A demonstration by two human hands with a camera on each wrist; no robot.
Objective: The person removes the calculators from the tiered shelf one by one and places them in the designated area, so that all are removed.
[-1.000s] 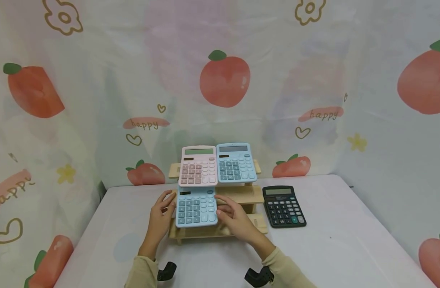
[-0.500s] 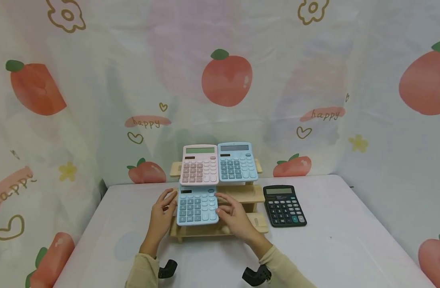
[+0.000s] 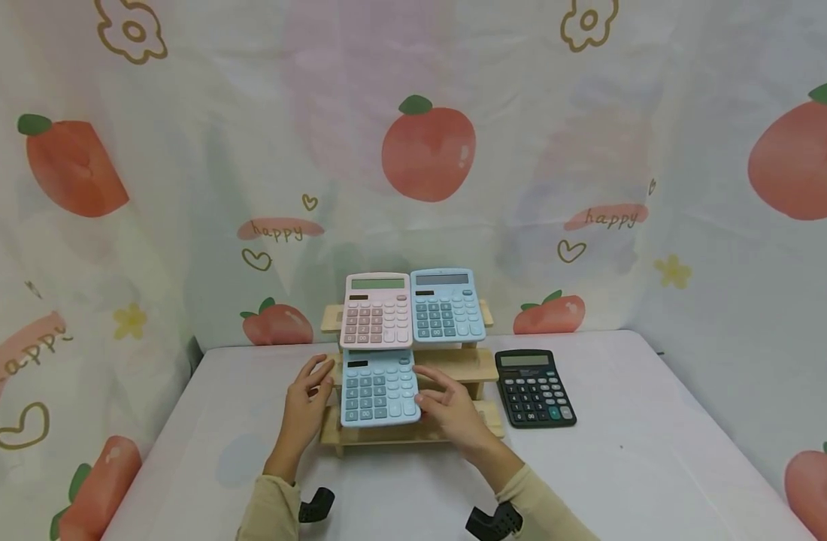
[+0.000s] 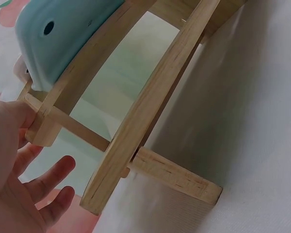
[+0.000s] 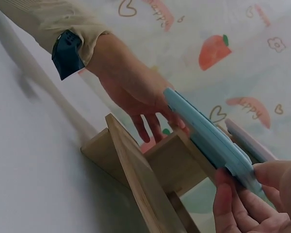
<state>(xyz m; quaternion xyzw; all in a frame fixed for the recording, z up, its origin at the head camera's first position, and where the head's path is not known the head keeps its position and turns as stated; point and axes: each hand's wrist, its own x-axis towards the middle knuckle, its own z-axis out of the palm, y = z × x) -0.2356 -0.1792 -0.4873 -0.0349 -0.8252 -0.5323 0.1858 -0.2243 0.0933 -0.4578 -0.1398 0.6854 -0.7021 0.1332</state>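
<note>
A light blue calculator (image 3: 380, 387) leans on the middle tier of a wooden stepped stand (image 3: 454, 366). My right hand (image 3: 457, 409) pinches its right edge; in the right wrist view the thumb (image 5: 274, 174) and fingers lie on opposite faces of the blue calculator (image 5: 208, 136). My left hand (image 3: 305, 406) touches the left end of the same tier, apart from the calculator. The left wrist view shows the left hand's lower fingers (image 4: 51, 179) spread loosely beside the stand (image 4: 131, 126). On the top tier lean a pink calculator (image 3: 376, 312) and another blue calculator (image 3: 447, 304), side by side.
A black calculator (image 3: 535, 387) lies on the white-covered table (image 3: 623, 458), right of the stand. The stand's lowest tier (image 3: 413, 434) lies in front of the held calculator. Behind hangs a fruit-patterned cloth (image 3: 508, 165).
In the last half second, the blue calculator on the middle tier has slid slightly right, with my right hand on it. My left hand stays at the tier's left end.
</note>
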